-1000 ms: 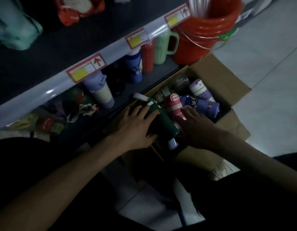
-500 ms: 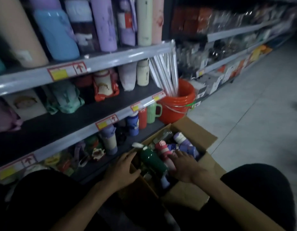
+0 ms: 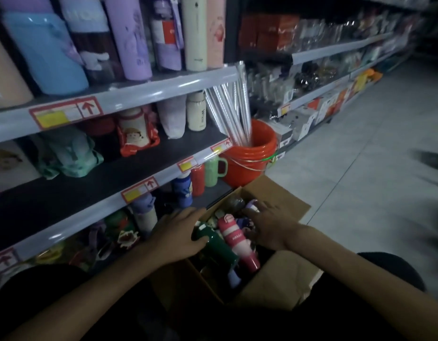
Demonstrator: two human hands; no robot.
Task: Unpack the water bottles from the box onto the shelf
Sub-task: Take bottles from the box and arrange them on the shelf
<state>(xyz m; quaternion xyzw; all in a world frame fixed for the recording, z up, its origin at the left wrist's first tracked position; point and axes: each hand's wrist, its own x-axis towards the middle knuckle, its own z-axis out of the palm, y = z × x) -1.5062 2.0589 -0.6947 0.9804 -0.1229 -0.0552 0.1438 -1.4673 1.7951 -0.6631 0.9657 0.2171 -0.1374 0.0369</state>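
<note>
An open cardboard box [image 3: 277, 193] stands on the floor against the bottom shelf [image 3: 214, 196]. Several bottles lie inside it: a dark green bottle [image 3: 219, 248], a pink bottle [image 3: 235, 239] and purple bottles [image 3: 245, 222] behind. My left hand [image 3: 178, 232] grips the green bottle near its cap, thumb curled round its side. My right hand [image 3: 270, 227] rests with spread fingers on the purple bottles at the box's far right. A blue bottle [image 3: 184, 190], a red bottle [image 3: 197, 179] and a green mug [image 3: 213, 172] stand on the bottom shelf.
An orange bucket [image 3: 252, 157] holding silver rolls stands just beyond the box. The middle shelf [image 3: 94, 190] has a dark bare stretch in front of bagged bottles. Tall flasks fill the top shelf [image 3: 144, 92]. A tiled aisle floor [image 3: 360, 168] runs to the right.
The view has lifted from the box to take in the upper shelves. My right hand has slid farther back over the purple bottles. My left hand stays on the green bottle.
</note>
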